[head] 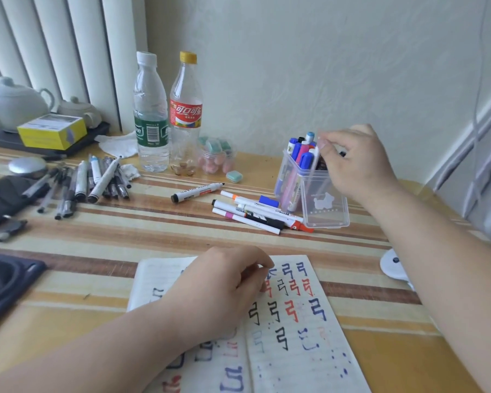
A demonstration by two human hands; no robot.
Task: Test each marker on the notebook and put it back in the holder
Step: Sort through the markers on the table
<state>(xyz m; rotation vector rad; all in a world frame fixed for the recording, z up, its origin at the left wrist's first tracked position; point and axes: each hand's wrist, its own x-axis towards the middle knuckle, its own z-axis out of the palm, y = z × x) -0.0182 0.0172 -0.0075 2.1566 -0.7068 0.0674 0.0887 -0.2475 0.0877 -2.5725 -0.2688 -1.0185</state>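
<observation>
An open notebook (301,330) lies at the front of the table, its pages covered in red, blue and black test marks. My left hand (219,290) rests on its left page with the fingers curled. At the right stands a clear plastic holder (321,202) with several markers upright in it. My right hand (355,163) is at the holder's top and pinches a white marker (314,163) that stands partly inside the holder. A few loose markers (255,214) lie on the table just left of the holder, and a black whiteboard marker (196,191) lies further left.
A pile of pens (88,182) lies at the left. Two plastic bottles (167,114) stand at the back, beside a small jar of erasers (217,157). A teapot on a tray (14,103), a yellow box (51,131) and a dark case (3,279) fill the left side.
</observation>
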